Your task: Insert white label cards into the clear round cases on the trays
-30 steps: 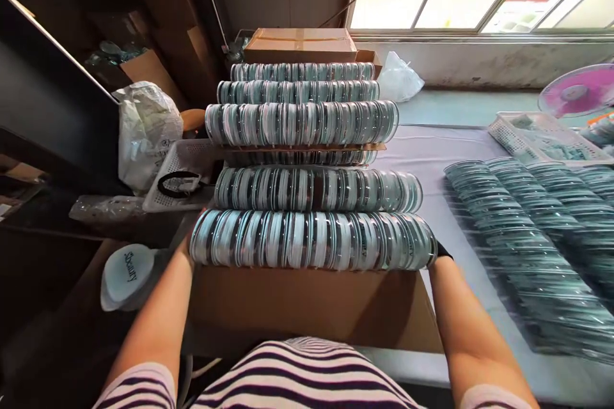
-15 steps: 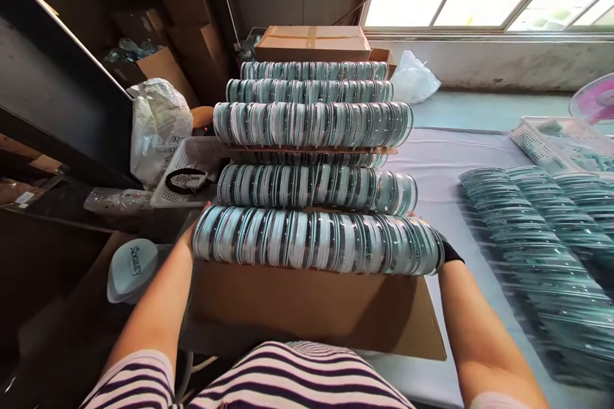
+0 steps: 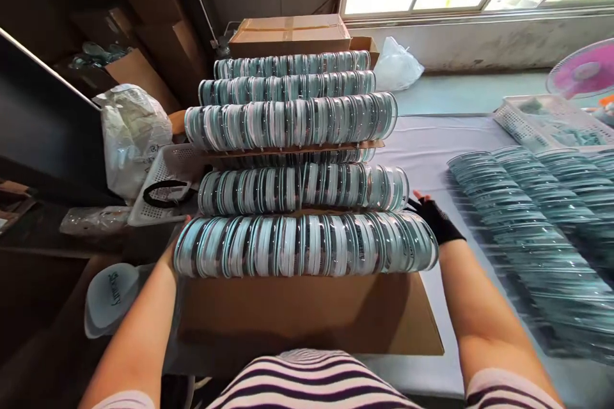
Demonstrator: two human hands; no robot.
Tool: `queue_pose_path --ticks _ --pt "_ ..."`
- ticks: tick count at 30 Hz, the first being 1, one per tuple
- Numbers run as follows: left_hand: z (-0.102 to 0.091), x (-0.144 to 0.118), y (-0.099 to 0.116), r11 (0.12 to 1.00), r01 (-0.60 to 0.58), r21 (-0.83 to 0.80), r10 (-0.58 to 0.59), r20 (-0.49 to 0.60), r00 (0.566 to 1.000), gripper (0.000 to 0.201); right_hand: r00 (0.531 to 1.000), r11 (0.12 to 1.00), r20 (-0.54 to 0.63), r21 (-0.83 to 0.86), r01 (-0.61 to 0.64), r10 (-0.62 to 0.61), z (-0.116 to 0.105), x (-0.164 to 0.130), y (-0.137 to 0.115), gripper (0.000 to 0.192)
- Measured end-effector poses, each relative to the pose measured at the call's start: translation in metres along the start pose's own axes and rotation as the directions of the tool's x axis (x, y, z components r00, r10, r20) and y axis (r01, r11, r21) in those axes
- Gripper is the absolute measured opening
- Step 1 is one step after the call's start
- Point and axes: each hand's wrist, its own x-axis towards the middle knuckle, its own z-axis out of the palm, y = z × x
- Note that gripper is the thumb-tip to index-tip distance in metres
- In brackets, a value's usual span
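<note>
A long row of clear, rounded plastic pouches with pale bands (image 3: 307,246) stands on a brown cardboard sheet (image 3: 307,316) before me. At its left end is my left hand (image 3: 178,239), with its fingers mostly hidden behind the pouches. My right hand (image 3: 439,220), in a black fingerless glove, is just beyond the right end of this row. Its visible fingers are stretched out, close to the right end of the second pouch row (image 3: 307,186). Farther back, a higher row (image 3: 292,123) rests on a cardboard strip (image 3: 297,149).
Flat overlapping clear pouches (image 3: 518,204) cover the right of the table. Behind them are a white basket (image 3: 522,121) and a pink fan (image 3: 582,70). On the left stand another white basket (image 3: 153,169) and a plastic bag (image 3: 132,140). A carton (image 3: 290,29) is at the back.
My right hand has come out from behind the front row's right end, and its fingers now show. The view has shifted, so the scene sits farther left.
</note>
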Motion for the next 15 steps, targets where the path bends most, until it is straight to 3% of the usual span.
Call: queue_pose_path --ticks 6,11,15 --pt "-0.001 0.003 0.01 0.996 0.084 0.021 -0.084 -0.002 0.996 0.064 0.98 0.987 0.198 -0.161 0.018 0.015 0.025 0.03 -0.052 0.045" --pt "0.005 0.0 0.022 0.987 0.14 0.075 -0.135 -0.069 0.988 0.059 0.969 0.995 0.247 -0.088 0.041 -0.018 0.049 0.042 -0.061 0.056" --pt "0.003 0.002 0.022 0.993 0.078 0.084 -0.074 -0.041 0.996 0.052 0.962 0.996 0.269 -0.07 0.058 -0.037 0.045 0.041 -0.06 0.058"
